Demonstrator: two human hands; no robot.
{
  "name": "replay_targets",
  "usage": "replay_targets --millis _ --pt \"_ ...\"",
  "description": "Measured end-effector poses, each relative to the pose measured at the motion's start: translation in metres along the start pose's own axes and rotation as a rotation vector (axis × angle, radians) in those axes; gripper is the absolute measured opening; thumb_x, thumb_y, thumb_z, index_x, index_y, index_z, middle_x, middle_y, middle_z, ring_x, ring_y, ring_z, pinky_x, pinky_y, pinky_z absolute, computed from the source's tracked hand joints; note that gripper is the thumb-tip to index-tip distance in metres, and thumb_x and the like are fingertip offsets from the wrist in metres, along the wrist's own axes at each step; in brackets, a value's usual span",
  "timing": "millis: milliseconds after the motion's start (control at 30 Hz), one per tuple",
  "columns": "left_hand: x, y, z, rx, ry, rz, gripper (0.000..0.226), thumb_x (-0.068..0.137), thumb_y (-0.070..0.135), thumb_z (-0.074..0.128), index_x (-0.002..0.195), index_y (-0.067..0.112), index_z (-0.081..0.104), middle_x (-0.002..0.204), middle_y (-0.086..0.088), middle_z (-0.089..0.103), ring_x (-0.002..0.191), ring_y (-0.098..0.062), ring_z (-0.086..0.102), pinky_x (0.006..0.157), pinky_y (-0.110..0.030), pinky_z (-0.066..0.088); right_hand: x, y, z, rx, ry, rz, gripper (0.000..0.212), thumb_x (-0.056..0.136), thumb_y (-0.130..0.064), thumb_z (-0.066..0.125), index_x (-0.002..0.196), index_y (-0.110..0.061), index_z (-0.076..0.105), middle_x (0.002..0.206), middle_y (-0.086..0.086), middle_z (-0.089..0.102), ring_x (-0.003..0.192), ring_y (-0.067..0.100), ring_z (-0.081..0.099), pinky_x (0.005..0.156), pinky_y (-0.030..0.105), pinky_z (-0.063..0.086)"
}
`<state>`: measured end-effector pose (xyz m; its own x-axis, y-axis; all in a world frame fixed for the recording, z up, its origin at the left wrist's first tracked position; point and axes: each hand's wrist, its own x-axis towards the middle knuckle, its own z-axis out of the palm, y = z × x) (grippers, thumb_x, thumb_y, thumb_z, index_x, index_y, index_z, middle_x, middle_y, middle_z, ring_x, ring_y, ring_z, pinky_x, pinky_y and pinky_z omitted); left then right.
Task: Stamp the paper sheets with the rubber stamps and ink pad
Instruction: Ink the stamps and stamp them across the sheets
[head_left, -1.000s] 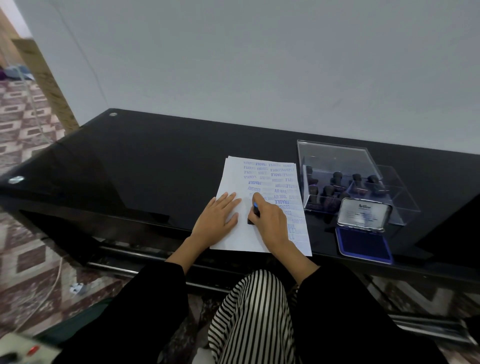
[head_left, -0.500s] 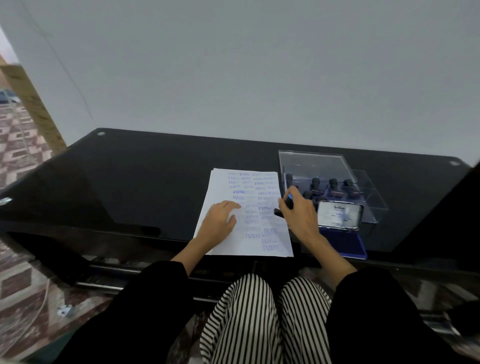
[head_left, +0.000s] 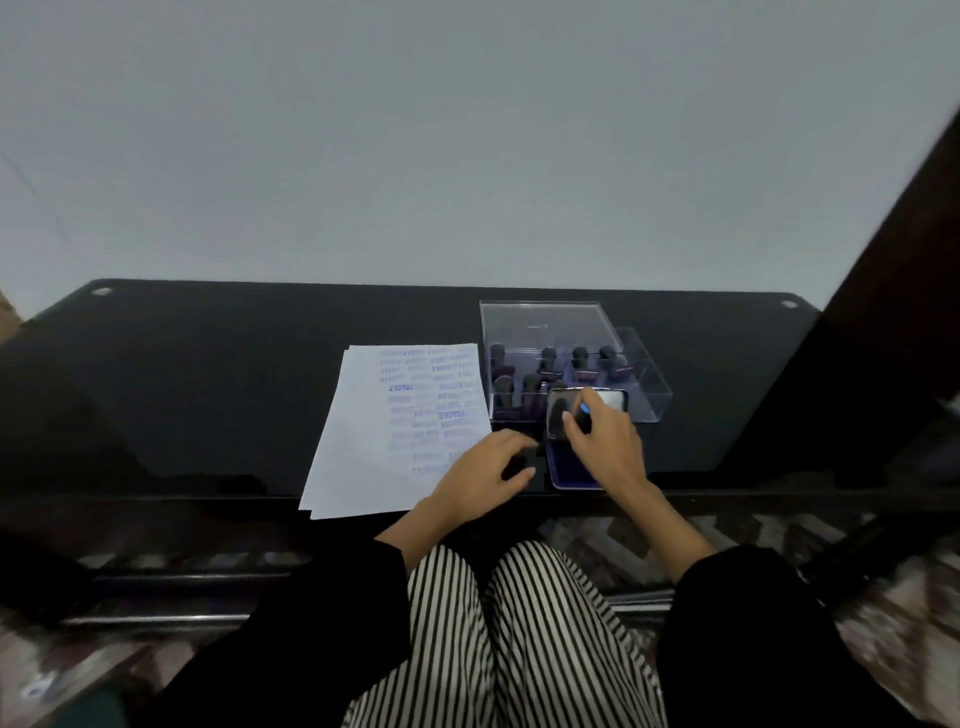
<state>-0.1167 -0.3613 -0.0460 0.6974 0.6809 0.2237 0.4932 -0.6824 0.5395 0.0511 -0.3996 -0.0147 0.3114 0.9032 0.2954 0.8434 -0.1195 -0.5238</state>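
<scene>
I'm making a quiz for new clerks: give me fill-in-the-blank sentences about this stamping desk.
1. The right hand holds a small black rubber stamp over the open ___ ink pad.
2. The clear plastic box of spare dark stamps sits to the ___ of the white paper sheets.
3. The left hand rests on the near-right corner of the ___.
Missing: blue; right; sheets.

One ink pad (head_left: 561, 467), one clear box (head_left: 540, 317), roughly six stamps (head_left: 580, 358) (blurry).

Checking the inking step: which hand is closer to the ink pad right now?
Right. The right hand holds a stamp directly over the ink pad; the left hand rests on the corner of the paper sheets, beside the pad.
</scene>
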Motion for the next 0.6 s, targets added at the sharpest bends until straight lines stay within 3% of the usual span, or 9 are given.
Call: replay_targets --millis 133,267,467,600 --pt "0.008 0.012 0.017 0.003 0.002 0.006 0.055 0.092 0.033 0.054 0.140 0.012 0.038 0.142 -0.003 0.041 0.131 -0.014 0.038 0.107 -0.020 0.027 -0.004 0.012 -0.006 -0.063 0.000 0.005 0.017 0.093 -0.025 0.051 0.102 -0.010 0.050 0.085 0.013 0.064 0.080 0.031 0.062 0.063 0.036 0.047" --pt "0.013 0.018 0.028 -0.023 0.027 -0.068 0.068 0.088 0.039 0.058 0.143 0.010 0.030 0.146 -0.004 0.035 0.134 -0.015 0.034 0.109 -0.022 0.025 -0.007 0.017 -0.004 -0.101 -0.037 0.005 0.017 0.094 -0.026 0.049 0.100 -0.010 0.047 0.075 0.008 0.057 0.077 0.032 0.062 0.058 0.034 0.042" --pt "0.013 0.014 0.035 -0.017 0.033 -0.082 0.066 0.085 0.042 0.061 0.139 0.013 0.037 0.140 -0.003 0.043 0.129 -0.015 0.039 0.104 -0.017 0.025 -0.008 0.020 0.003 -0.147 -0.070 -0.034 0.016 0.094 -0.026 0.048 0.099 -0.010 0.045 0.083 0.014 0.065 0.080 0.034 0.062 0.060 0.036 0.043" --pt "0.011 0.013 0.041 -0.005 0.041 -0.079 0.067 0.086 0.039 0.061 0.141 0.012 0.034 0.144 -0.004 0.038 0.135 -0.016 0.032 0.108 -0.017 0.019 -0.010 0.020 0.007 -0.146 -0.056 -0.051 0.014 0.095 -0.023 0.047 0.099 -0.011 0.045 0.082 0.013 0.065 0.077 0.034 0.062 0.058 0.033 0.039"
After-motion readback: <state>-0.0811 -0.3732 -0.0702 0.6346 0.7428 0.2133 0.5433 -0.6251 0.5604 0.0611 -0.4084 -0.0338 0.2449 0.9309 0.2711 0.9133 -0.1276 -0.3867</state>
